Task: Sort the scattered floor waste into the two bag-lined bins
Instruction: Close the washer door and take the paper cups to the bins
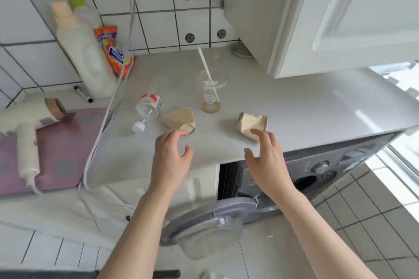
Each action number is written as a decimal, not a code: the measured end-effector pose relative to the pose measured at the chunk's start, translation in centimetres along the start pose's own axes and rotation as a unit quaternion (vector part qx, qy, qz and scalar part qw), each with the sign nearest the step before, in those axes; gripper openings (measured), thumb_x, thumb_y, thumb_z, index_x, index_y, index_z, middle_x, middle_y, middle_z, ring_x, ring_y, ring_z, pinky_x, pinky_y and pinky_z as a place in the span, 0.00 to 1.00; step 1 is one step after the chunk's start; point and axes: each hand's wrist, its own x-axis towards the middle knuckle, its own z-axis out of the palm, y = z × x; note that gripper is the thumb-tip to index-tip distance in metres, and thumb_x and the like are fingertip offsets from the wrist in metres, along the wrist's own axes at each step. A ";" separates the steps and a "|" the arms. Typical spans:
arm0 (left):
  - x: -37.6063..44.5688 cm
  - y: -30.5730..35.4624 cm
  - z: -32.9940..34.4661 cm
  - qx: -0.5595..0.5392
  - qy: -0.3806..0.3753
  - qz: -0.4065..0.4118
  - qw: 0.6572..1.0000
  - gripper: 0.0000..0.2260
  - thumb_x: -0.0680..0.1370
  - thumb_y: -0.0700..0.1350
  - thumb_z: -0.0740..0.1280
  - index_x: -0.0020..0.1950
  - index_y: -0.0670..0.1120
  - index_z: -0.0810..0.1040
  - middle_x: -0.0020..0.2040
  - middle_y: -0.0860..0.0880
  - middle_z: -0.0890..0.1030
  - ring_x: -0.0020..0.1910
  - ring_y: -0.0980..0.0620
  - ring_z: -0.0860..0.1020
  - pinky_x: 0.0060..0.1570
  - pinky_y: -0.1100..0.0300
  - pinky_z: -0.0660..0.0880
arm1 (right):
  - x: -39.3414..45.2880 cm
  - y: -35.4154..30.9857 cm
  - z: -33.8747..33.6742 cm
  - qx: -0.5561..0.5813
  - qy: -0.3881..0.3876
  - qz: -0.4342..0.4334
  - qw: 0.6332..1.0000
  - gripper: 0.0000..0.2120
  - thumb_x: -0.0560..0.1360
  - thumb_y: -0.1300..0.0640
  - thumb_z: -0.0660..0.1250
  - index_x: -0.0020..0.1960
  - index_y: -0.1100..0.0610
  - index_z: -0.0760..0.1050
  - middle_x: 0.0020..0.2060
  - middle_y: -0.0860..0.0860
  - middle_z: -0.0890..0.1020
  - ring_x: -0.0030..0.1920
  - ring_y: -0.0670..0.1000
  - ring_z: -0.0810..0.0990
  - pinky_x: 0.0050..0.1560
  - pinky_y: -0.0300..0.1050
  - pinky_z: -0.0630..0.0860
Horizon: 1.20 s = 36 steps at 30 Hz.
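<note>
On the pale countertop (306,106) lie two crumpled brown paper cups. My left hand (171,156) hovers open just in front of the left cup (180,120), fingertips close to its rim. My right hand (266,154) is open too, fingertips at the near edge of the right cup (250,123). Behind them stands a clear plastic cup (210,95) with a white straw and a little brown liquid. An empty clear bottle (148,107) with a red label and white cap lies on its side to the left. No bins are in view.
A white detergent jug (84,52) and an orange packet (112,48) stand at the back left, with a cable hanging down. A white hair dryer (25,133) rests on a purple mat. Below the counter a grey washing machine (322,172) has its door (204,226) open. A white cabinet door (353,13) hangs upper right.
</note>
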 end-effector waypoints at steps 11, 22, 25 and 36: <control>8.1 -5.2 5.2 0.045 -0.031 0.072 0.996 0.24 0.66 0.43 0.75 0.61 0.40 0.76 0.63 0.45 0.76 0.65 0.42 0.70 0.73 0.58 0.51 | 7.6 3.3 4.6 -0.153 -0.004 0.034 0.988 0.28 0.73 0.58 0.67 0.71 0.60 0.62 0.71 0.60 0.66 0.74 0.64 0.58 0.72 0.58 0.60; 8.0 -5.6 5.7 0.061 -0.017 0.124 0.990 0.15 0.67 0.41 0.75 0.53 0.45 0.81 0.53 0.49 0.82 0.59 0.44 0.76 0.58 0.54 0.74 | 8.8 4.1 4.6 -0.141 0.066 0.000 0.988 0.21 0.73 0.71 0.61 0.64 0.61 0.72 0.59 0.57 0.78 0.66 0.61 0.69 0.52 0.56 0.79; 7.6 -5.1 5.0 0.005 -0.007 0.098 0.995 0.16 0.68 0.40 0.75 0.55 0.44 0.81 0.54 0.49 0.82 0.57 0.45 0.77 0.56 0.63 0.69 | 8.0 3.7 3.9 -0.117 0.086 -0.006 0.989 0.16 0.72 0.70 0.63 0.59 0.62 0.75 0.55 0.56 0.79 0.62 0.59 0.73 0.48 0.54 0.79; 0.9 4.8 4.5 -0.290 -0.090 0.021 0.953 0.14 0.72 0.52 0.66 0.57 0.51 0.75 0.51 0.61 0.78 0.50 0.58 0.78 0.45 0.60 0.79 | -2.4 3.2 -2.6 0.007 0.130 0.089 0.988 0.05 0.77 0.57 0.63 0.51 0.52 0.75 0.39 0.42 0.78 0.39 0.43 0.77 0.36 0.36 0.73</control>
